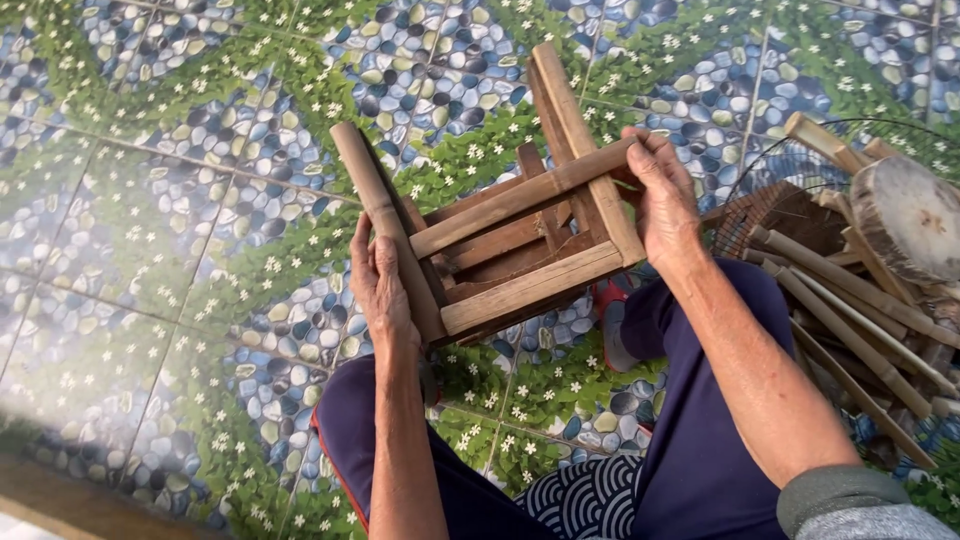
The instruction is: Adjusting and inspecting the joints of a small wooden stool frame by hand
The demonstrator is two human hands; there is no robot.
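I hold a small bamboo stool frame (520,235) tilted on its side above my knees, its legs pointing away from me. My left hand (378,285) grips the near left leg of the frame, a round bamboo pole. My right hand (662,200) wraps over the right end of a crossbar where it meets the right leg. Flat bamboo slats join the legs, and both hands are closed on the frame.
A pile of cut bamboo sticks (850,310) lies at the right beside a woven basket (762,212) and a round wooden block (912,215). The floor is tile printed with pebbles and leaves (180,230). A red sandal (608,298) shows under the frame.
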